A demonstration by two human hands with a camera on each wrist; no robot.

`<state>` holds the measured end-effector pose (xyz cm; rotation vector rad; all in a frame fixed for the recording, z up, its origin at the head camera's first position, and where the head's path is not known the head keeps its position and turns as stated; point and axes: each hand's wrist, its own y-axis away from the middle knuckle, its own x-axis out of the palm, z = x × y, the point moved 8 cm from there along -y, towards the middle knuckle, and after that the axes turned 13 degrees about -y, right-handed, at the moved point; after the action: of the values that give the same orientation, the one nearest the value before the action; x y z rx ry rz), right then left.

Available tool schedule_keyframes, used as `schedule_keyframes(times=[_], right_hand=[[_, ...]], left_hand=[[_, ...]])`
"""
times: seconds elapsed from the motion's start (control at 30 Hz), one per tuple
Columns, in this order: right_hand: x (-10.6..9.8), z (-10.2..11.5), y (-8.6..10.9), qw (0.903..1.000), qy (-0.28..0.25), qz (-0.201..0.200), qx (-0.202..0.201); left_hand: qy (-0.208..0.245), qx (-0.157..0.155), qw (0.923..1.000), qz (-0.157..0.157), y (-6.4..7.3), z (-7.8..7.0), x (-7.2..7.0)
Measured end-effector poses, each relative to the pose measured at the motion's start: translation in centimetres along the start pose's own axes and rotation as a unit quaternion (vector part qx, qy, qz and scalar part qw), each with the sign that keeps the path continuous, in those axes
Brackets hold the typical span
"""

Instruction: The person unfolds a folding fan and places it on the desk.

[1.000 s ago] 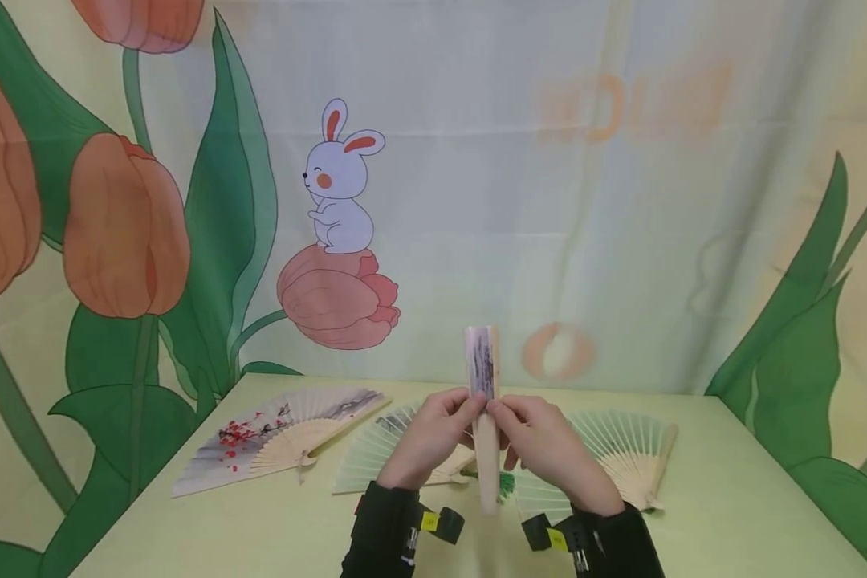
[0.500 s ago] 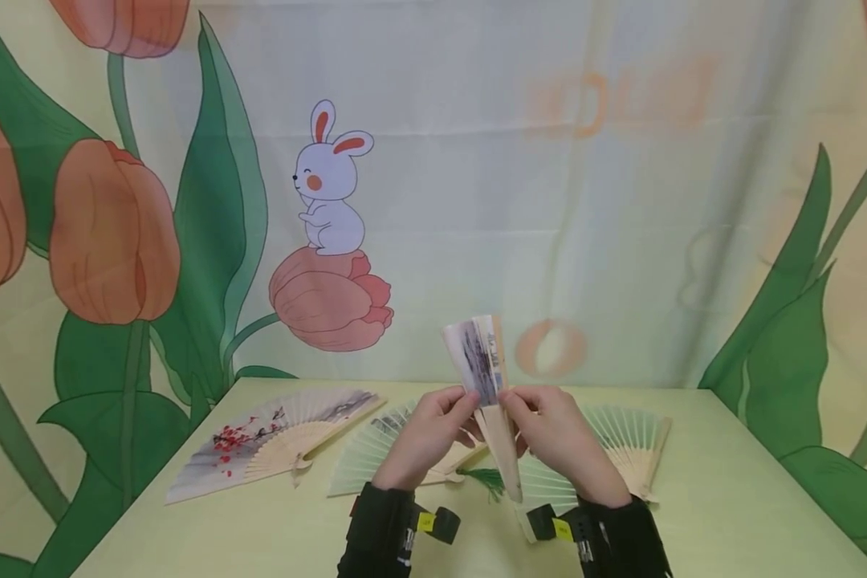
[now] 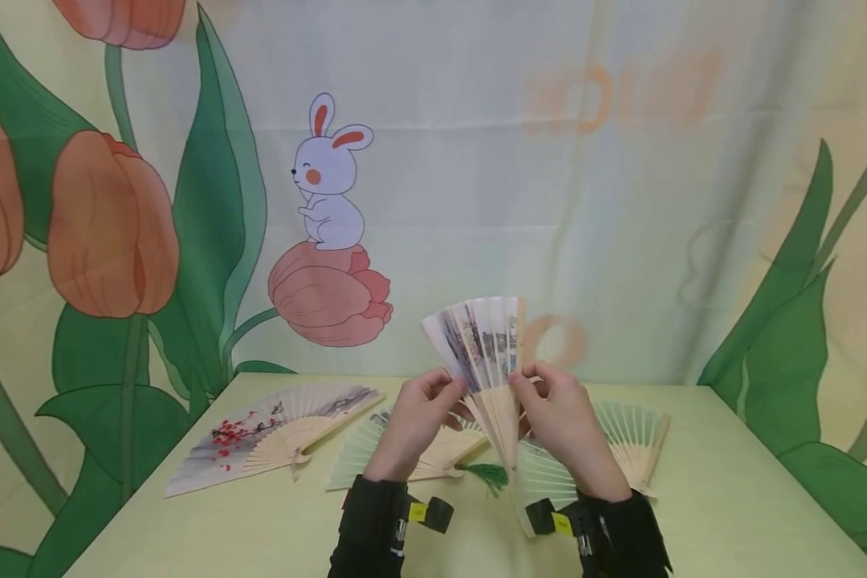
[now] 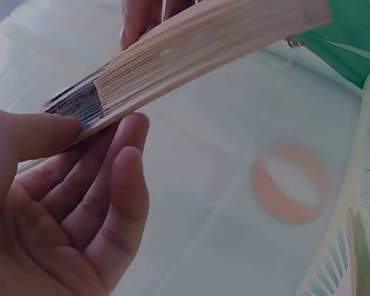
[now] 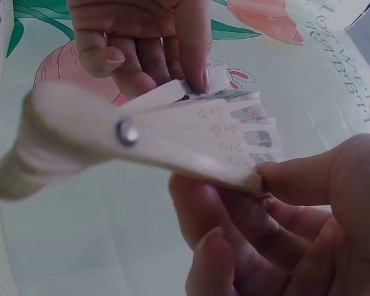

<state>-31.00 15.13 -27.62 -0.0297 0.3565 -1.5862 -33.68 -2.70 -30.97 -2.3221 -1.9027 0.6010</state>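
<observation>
A folding fan, partly spread, is held upright above the table between both hands. Its pale leaf carries a dark printed picture, and its light wooden ribs meet at a metal pivot, plain in the right wrist view. My left hand pinches the fan's left edge between thumb and fingers. The thumb of my right hand presses the right outer rib, with fingers curled behind it. In the left wrist view the fan's ribs appear edge-on, stacked closely.
On the table lie a spread fan with red blossoms at left, a pale green fan with a green tassel in the middle, and another green fan at right. A printed cloth hangs behind.
The fan in my hands was folded into a narrow bundle and has spread partway. Its left edge has swung left with my left hand, and both hands have risen slightly.
</observation>
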Motion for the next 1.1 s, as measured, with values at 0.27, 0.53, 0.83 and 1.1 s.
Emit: schedule_keyframes(times=[0.27, 0.53, 0.83, 1.1], right_hand=[[-1.2, 0.2, -0.1, 0.9988, -0.004, -0.047, -0.011], [-1.5, 0.2, -0.1, 0.9957, -0.081, -0.046, 0.000], [-1.4, 0.2, -0.1, 0.9827, -0.180, -0.043, 0.009], [-2.3, 0.1, -0.1, 0.9815, -0.171, -0.085, -0.005]], left_hand=[[0.014, 0.003, 0.9995, -0.028, 0.1, 0.0, -1.0], [0.022, -0.001, 0.9986, -0.047, 0.4, 0.0, -2.2], [0.037, -0.002, 0.9969, -0.069, 0.6, -0.1, -3.3], [0.066, 0.007, 0.9950, -0.075, 0.7, -0.3, -3.7]])
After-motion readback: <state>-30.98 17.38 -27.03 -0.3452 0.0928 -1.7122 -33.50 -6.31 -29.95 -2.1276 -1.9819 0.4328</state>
